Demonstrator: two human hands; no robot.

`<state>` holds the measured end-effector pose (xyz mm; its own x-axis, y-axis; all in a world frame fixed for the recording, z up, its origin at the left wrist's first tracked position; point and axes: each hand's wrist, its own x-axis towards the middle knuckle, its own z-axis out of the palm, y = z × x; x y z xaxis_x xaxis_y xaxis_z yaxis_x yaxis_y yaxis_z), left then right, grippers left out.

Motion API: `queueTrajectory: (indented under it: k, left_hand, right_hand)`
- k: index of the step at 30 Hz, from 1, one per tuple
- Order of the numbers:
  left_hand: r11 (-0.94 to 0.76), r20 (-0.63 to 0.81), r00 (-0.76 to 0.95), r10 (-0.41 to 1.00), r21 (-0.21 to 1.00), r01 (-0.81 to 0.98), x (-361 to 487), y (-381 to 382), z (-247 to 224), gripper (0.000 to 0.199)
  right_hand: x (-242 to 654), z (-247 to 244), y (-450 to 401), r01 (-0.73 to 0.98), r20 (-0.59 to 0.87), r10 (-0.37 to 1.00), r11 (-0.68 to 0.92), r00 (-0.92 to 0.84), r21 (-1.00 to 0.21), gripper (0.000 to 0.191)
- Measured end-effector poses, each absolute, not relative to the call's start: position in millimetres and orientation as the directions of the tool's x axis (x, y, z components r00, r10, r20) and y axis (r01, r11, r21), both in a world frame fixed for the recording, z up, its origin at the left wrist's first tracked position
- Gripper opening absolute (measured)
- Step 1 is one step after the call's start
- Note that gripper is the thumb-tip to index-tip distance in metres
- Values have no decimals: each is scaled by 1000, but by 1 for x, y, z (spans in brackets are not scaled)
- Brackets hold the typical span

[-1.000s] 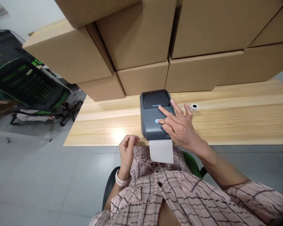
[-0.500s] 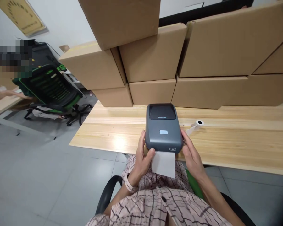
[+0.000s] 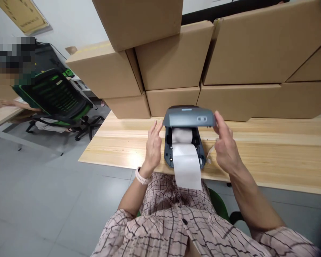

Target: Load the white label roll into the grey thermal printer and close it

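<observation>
A dark grey printer [image 3: 169,153] stands at the table's front edge with its lid [image 3: 186,117] raised. Inside it lies a white paper roll [image 3: 182,135], and a wide paper strip [image 3: 187,169] runs out over the front and hangs past the table edge. My left hand [image 3: 153,148] is at the lid's left side, fingers stretched upward, their tips at the lid's corner. My right hand [image 3: 226,144] is at the lid's right end, its fingers on the side of the lid; its grip is partly hidden.
Cardboard boxes [image 3: 173,67] are stacked along the back of the wooden table [image 3: 270,153]. A small strip of paper [image 3: 210,153] lies right of the printer. At the left, a person sits by a green and black chair [image 3: 56,96].
The printer's lid has swung up, showing the roll inside. Both my hands have moved up with it. The small roll on the right is now hidden behind my right hand.
</observation>
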<state>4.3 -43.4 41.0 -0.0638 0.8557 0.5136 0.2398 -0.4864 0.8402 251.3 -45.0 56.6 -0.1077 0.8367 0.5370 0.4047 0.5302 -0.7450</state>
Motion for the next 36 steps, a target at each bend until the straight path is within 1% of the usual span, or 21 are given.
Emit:
queueTrajectory:
  k: [2,4,6,8,11,15,21,24,26,28,29,30,31,33,35,36]
  left_hand:
    - [-448,470,-137,872,879,164,2,-18,43,46]
    - [-342,362,-154,919,929,138,0,-2,39,44]
    - [-201,232,-138,963,958,206,-1,4,31,52]
    - [-90,124,-91,988,947,309,-2,1,25,62]
    - [-27,31,-3,1000,909,415,-2,-5,25,71]
    - [3,-12,16,1000,877,481,-1,-5,31,71]
    - [6,-21,25,999,865,503,1,-5,31,72]
    - [1,-14,22,1000,864,504,2,-5,27,74]
    - [2,-13,18,1000,859,512,2,-5,25,74]
    - [0,-13,21,1000,847,531,2,-5,27,74]
    - [-9,-10,31,999,835,551,2,-5,29,73]
    - [-25,-4,49,999,814,581,2,-5,32,72]
    - [-49,2,75,997,783,620,2,-5,35,70]
    - [-108,11,141,990,702,704,2,-5,44,63]
    - [-149,4,188,982,630,762,2,-4,51,58]
    - [-157,-2,199,980,609,777,2,-4,53,57]
  right_hand:
    - [244,70,-20,461,591,802,558,-88,-690,82]
    - [237,81,4,537,653,756,575,-58,-617,83]
    - [233,89,25,604,687,725,567,-42,-561,80]
    - [231,95,45,648,691,722,543,-35,-534,78]
    - [231,100,70,697,695,718,520,-44,-493,80]
    - [233,101,102,739,706,707,493,-33,-460,79]
    - [237,105,132,737,677,736,468,-19,-488,71]
    - [234,111,115,690,705,709,514,-7,-510,69]
    - [231,111,91,656,746,665,575,-27,-489,67]
    - [228,104,69,612,738,659,645,-143,-458,60]
    - [228,99,61,585,691,678,674,-250,-450,56]
    - [227,93,56,562,604,701,693,-380,-451,52]
    - [227,88,54,550,479,714,699,-510,-456,51]
    - [227,79,59,575,172,696,686,-697,-446,60]
    - [223,75,70,640,-101,662,658,-743,-397,78]
    - [220,74,76,675,-200,654,643,-730,-362,86]
